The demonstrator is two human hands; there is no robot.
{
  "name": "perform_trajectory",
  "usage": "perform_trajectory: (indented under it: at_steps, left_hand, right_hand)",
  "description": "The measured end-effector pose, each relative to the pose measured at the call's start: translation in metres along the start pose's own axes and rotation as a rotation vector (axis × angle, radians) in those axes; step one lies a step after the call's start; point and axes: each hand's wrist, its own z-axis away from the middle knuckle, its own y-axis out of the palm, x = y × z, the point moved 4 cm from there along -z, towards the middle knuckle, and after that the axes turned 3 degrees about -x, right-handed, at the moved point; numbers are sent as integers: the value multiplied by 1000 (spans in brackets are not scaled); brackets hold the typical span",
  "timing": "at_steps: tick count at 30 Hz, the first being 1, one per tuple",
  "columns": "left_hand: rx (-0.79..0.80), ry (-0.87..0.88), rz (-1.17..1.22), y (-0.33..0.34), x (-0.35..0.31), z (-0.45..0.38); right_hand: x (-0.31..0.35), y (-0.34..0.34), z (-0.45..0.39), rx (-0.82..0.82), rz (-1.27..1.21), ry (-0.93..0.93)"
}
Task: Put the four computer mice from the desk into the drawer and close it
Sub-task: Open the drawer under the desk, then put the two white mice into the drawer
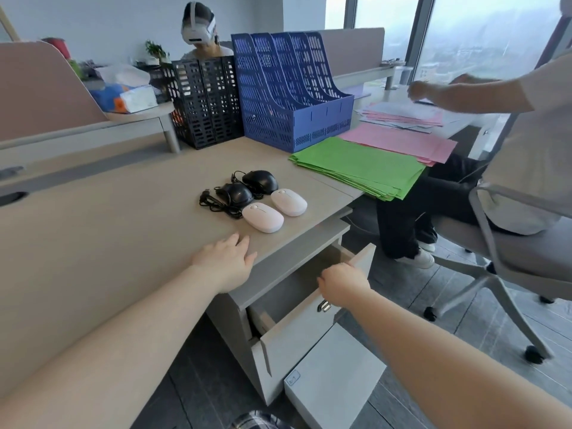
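Several mice lie together on the beige desk [108,230]: two black corded ones, black mouse [260,181] behind and black mouse [236,193] in front with tangled cables, and two white ones, white mouse [289,202] and white mouse [263,217]. My left hand [227,258] rests flat on the desk edge just short of the nearer white mouse, holding nothing. Below, the top drawer [297,329] of the grey cabinet stands pulled out and its inside looks bare. My right hand [343,284] grips the top edge of the drawer front, above its metal lock.
Green papers [359,168] and pink papers [399,140] lie right of the mice. A blue file rack [291,88] and a black file rack [204,100] stand behind. A seated person [510,144] on a wheeled chair is close on the right. A white box [334,382] sits on the floor.
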Motion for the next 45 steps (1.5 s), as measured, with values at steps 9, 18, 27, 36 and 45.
perform_trajectory:
  at_steps: [9,18,27,36,45]
  left_hand:
    - [22,0,-21,-4,5,15]
    - [-179,-2,25,-23,-11,7]
    - [-342,-47,296,-24,-5,-24]
    - [-261,-110,534,-11,-10,-77]
    - [-308,-151,413,-23,-21,-69]
  right_hand:
    - [-29,-7,30,167,127,151]
    - [-41,-36,24,83,-21,206]
    - [-9,-90,-25,-419,-289,131]
    - [31,-110,-88,-430,-412,33]
    - [26,-114,-84,-319,-437,83]
